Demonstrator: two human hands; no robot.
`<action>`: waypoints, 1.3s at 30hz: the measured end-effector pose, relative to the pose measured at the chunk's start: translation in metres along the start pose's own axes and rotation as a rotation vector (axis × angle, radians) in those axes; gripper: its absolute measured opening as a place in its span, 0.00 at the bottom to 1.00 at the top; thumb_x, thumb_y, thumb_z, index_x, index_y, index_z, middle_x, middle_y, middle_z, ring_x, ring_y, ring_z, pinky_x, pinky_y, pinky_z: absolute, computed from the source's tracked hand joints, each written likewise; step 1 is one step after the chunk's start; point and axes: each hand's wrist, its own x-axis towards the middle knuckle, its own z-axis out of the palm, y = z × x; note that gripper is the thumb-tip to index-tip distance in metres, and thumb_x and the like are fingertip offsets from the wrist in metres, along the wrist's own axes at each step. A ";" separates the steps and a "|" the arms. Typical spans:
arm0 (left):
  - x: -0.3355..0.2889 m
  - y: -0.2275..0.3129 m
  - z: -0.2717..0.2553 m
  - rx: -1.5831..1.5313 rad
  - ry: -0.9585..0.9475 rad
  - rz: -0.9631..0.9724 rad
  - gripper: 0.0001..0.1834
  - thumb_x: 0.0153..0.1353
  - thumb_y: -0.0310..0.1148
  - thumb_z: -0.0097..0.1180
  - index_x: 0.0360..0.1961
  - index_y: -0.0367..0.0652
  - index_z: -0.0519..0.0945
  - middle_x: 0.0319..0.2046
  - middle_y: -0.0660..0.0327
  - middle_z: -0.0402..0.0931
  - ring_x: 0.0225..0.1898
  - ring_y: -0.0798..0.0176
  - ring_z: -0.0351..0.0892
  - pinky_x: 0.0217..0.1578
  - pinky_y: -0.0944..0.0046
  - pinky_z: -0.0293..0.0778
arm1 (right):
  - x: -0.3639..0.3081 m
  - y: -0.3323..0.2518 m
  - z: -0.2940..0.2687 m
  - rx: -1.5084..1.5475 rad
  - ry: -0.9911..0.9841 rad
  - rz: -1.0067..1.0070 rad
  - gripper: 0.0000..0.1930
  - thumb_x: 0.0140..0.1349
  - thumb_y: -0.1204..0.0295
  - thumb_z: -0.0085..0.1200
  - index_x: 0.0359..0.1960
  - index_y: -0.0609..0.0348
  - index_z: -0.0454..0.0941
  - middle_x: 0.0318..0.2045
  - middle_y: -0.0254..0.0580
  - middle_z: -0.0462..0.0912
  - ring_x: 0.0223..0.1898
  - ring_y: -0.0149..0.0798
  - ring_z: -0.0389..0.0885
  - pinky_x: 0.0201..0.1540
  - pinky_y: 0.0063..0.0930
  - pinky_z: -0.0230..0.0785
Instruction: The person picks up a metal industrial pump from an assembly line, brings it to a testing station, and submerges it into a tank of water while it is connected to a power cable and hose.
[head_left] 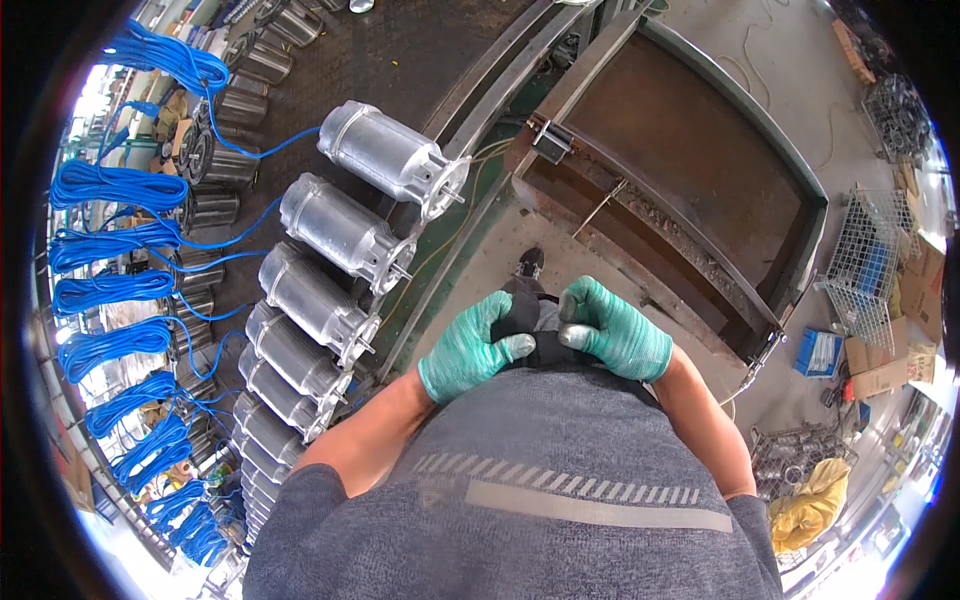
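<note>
Both of my hands wear green knitted gloves and are held close together in front of my waist. My left hand (466,346) has curled fingers, its thumb pointing inward along black cloth (546,349) at the hem of my grey shirt (560,440). On the other side of that cloth, my right hand (618,333) is closed too, thumb and fingers pinched together at its edge. The fingertips are partly hidden, so the exact grip is hard to see. Nearest my left hand is a row of silver motors (318,303) with shafts pointing toward me.
Blue cable coils (115,243) hang along the left, with leads running to the motors. Ahead to the right stands a rusty metal trough (690,130) with a raised rim. A wire basket (865,260), a blue box (820,353) and yellow cloth (810,505) are at right.
</note>
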 end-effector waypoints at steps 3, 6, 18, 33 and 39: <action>-0.010 -0.007 0.002 -0.014 0.002 0.077 0.25 0.63 0.31 0.69 0.60 0.40 0.77 0.48 0.61 0.81 0.50 0.66 0.77 0.52 0.63 0.75 | -0.008 -0.004 0.008 -0.081 0.035 0.086 0.21 0.68 0.63 0.65 0.53 0.58 0.70 0.42 0.33 0.76 0.46 0.29 0.71 0.55 0.30 0.69; -0.012 -0.008 0.000 0.067 0.019 0.109 0.27 0.62 0.29 0.70 0.62 0.41 0.77 0.51 0.60 0.81 0.53 0.66 0.78 0.55 0.63 0.75 | -0.009 -0.002 0.005 -0.129 0.032 0.085 0.22 0.67 0.62 0.66 0.53 0.58 0.70 0.42 0.33 0.76 0.46 0.29 0.71 0.55 0.30 0.69; -0.014 -0.001 -0.033 -0.340 -0.149 0.066 0.24 0.72 0.36 0.55 0.65 0.38 0.72 0.58 0.58 0.75 0.60 0.63 0.72 0.65 0.59 0.66 | 0.007 -0.008 0.006 0.134 0.181 0.296 0.13 0.70 0.61 0.60 0.43 0.55 0.75 0.29 0.29 0.74 0.21 0.21 0.68 0.21 0.17 0.59; -0.007 0.031 -0.009 1.262 -0.225 0.495 0.13 0.57 0.47 0.61 0.24 0.51 0.85 0.29 0.56 0.76 0.34 0.49 0.79 0.36 0.50 0.72 | 0.018 -0.019 0.016 0.305 0.171 0.423 0.15 0.71 0.63 0.58 0.51 0.59 0.75 0.29 0.37 0.79 0.23 0.24 0.73 0.18 0.15 0.58; -0.004 0.011 -0.006 1.101 0.021 0.593 0.17 0.54 0.47 0.65 0.20 0.46 0.83 0.31 0.57 0.76 0.37 0.50 0.75 0.42 0.49 0.69 | 0.017 -0.017 0.013 0.312 0.154 0.387 0.14 0.71 0.62 0.59 0.48 0.58 0.74 0.24 0.33 0.75 0.14 0.22 0.65 0.14 0.19 0.54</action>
